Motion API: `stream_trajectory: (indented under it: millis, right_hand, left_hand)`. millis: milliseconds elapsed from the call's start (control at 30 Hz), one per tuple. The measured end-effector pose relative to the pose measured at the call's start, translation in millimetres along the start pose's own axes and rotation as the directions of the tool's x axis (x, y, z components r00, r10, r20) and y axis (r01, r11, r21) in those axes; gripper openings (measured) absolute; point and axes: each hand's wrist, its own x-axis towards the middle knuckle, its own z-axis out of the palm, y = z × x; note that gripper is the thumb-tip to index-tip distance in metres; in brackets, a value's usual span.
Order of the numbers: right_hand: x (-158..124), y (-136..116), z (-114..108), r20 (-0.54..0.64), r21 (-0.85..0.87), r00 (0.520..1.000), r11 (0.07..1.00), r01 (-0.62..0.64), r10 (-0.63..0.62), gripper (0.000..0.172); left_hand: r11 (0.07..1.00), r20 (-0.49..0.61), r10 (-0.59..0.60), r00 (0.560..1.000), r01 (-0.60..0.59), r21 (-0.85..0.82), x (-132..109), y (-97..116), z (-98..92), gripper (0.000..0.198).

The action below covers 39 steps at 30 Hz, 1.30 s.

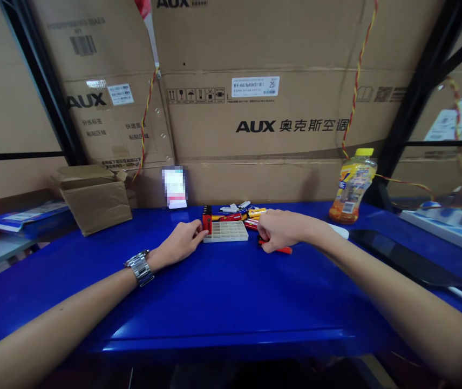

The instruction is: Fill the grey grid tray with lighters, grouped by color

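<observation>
A pale compartment tray (231, 231) rests on the blue table, with several red lighters (207, 220) upright in its left end, black tops upward. My left hand (182, 239), with curled fingers, grips the tray's left end, beside those lighters; the exact fingertip contact is partly hidden. Right of the tray, my right hand (277, 229) is closed on a red lighter (284, 250) with a black top, low over the table. Behind the tray lies a loose pile of yellow lighters (255, 213), with red and white ones among them.
A small cardboard box (97, 202) stands at the left, and a lit screen (175, 186) near the back. On the right are a drink bottle (350, 189), a black phone (405, 256) with a white cable, and a power strip (449, 232). Large cartons (296, 151) form the back.
</observation>
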Motion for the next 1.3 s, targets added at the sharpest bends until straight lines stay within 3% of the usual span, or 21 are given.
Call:
stream_trajectory:
  millis: [133, 233, 400, 533, 667, 767, 867, 967, 1067, 1167, 1300]
  right_hand:
    - [0.3, -0.9, -2.3, -0.069, 0.069, 0.995, 0.994, 0.081, -0.076, 0.014]
    - [1.7, -2.7, -5.6, -0.157, 0.309, 0.980, 0.937, 0.163, -0.119, 0.013]
    - [11.2, -15.9, 1.3, -0.346, 0.693, 0.938, 0.671, 0.264, -0.011, 0.019]
    - [20.2, -29.4, 16.7, -0.383, 0.801, 0.923, 0.488, 0.348, -0.029, 0.025]
    - [22.7, -36.8, 21.3, -0.393, 0.842, 0.919, 0.384, 0.379, -0.045, 0.029]
    - [22.0, -33.4, 19.0, -0.414, 0.818, 0.910, 0.438, 0.372, 0.001, 0.027]
    - [22.5, -25.1, 19.6, -0.398, 0.792, 0.917, 0.509, 0.337, 0.012, 0.023]
    - [24.2, -19.2, 23.4, -0.377, 0.763, 0.926, 0.563, 0.318, -0.011, 0.019]
    - [25.7, -18.2, 27.2, -0.370, 0.739, 0.928, 0.596, 0.313, -0.029, 0.017]
    - [26.8, -18.5, 30.3, -0.364, 0.720, 0.930, 0.618, 0.315, -0.051, 0.018]
    - [27.9, -17.7, 32.7, -0.374, 0.687, 0.925, 0.649, 0.328, -0.071, 0.019]
  left_hand:
    - [0.997, -0.035, 0.019, 0.999, -0.016, 0.082, -0.7, 5.6, 0.0, 0.028]
    - [0.992, -0.066, 0.065, 0.996, -0.057, 0.114, -4.1, 17.8, -2.0, 0.034]
    - [0.987, 0.031, 0.144, 0.989, -0.142, -0.075, -11.9, 46.7, -3.6, 0.027]
    - [0.969, 0.149, 0.204, 0.968, -0.177, -0.174, -14.1, 54.5, -0.1, 0.030]
    - [0.971, 0.156, 0.127, 0.980, -0.091, -0.220, -14.2, 49.3, 3.6, 0.017]
    - [0.943, 0.052, 0.032, 0.998, -0.013, -0.332, -12.7, 43.6, 5.1, 0.013]
    - [0.826, -0.009, -0.083, 0.997, 0.064, -0.560, -9.4, 38.3, 6.1, 0.017]
    - [0.654, 0.025, -0.217, 0.976, 0.164, -0.738, -6.0, 35.1, 5.6, 0.034]
    - [0.569, 0.057, -0.339, 0.939, 0.253, -0.782, -4.5, 35.6, 3.0, 0.045]
    - [0.515, 0.087, -0.404, 0.911, 0.305, -0.801, -4.8, 38.1, 0.3, 0.043]
    - [0.442, 0.098, -0.431, 0.897, 0.305, -0.843, -6.8, 39.2, 2.3, 0.025]
